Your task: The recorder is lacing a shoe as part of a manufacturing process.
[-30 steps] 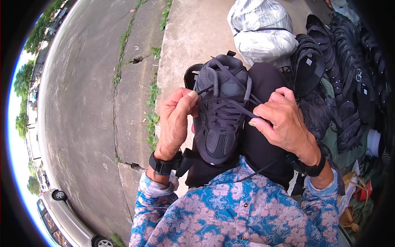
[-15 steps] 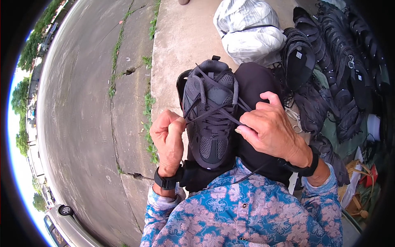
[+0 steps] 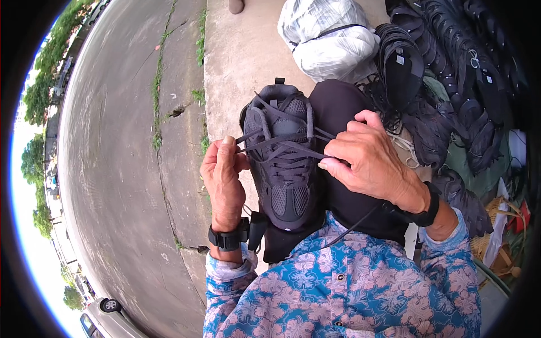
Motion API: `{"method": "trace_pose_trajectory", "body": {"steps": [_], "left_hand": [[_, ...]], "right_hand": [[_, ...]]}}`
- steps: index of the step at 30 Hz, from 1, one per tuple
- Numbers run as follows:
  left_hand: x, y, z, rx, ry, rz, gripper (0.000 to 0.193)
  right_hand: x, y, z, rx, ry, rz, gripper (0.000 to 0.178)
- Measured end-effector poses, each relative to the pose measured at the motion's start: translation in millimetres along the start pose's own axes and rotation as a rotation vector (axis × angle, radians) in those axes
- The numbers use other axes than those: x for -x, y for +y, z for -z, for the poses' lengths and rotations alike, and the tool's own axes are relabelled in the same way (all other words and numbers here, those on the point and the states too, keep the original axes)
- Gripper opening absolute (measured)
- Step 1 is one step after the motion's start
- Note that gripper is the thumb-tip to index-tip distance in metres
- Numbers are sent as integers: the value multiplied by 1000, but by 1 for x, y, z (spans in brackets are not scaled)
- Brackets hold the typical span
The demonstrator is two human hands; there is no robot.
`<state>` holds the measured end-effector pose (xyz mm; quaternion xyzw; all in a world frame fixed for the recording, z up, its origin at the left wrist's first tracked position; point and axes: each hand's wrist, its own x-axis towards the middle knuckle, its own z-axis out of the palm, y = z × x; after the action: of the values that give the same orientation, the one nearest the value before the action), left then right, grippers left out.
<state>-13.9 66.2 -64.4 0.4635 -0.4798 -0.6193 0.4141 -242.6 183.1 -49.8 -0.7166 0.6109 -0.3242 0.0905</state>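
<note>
While the dark grey sneaker (image 3: 280,160) lies sole-down along the person's black-trousered thigh (image 3: 344,169), toe toward the body and heel pointing out to the concrete pavement (image 3: 236,62), both hands work its laces. The left hand (image 3: 222,177) has thumb and forefinger pinched together on a lace end (image 3: 256,137) drawn taut off the shoe's left side; the right hand (image 3: 369,160) has its fingers closed on the lace strand (image 3: 307,149) at the shoe's right side, over the knee. The shoe looks light and soft — a mesh upper that would give under a squeeze, with a firmer sole beneath — so the heel or the sole edge seems the steadiest place to take it, while the laces are thin, limp cord best held near their tips. Balanced on a rounded thigh, it could roll off toward the pavement if a pull goes sideways. Beyond the knee sits a white plastic sack (image 3: 329,36), tied shut and bulging, its contents hidden; to the right a heap of black shoes and insoles (image 3: 445,73) lies loose on the ground, and a woven basket (image 3: 496,248) shows at the right edge, what it holds unclear.
</note>
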Motion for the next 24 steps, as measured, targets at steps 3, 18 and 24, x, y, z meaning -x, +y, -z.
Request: {"method": "trace_pose_trajectory", "body": {"steps": [3,18,24], "left_hand": [[1,0,-1,18,40,-41,24],[-36,15,-23,-469,-270,122,80],[-53,42,-10,-107,-224,29,58]], "right_hand": [[2,2,0,8,-30,9,19],[6,50,0,-504,380,-306,14],[14,71,14,-709,403,-456,12]]}}
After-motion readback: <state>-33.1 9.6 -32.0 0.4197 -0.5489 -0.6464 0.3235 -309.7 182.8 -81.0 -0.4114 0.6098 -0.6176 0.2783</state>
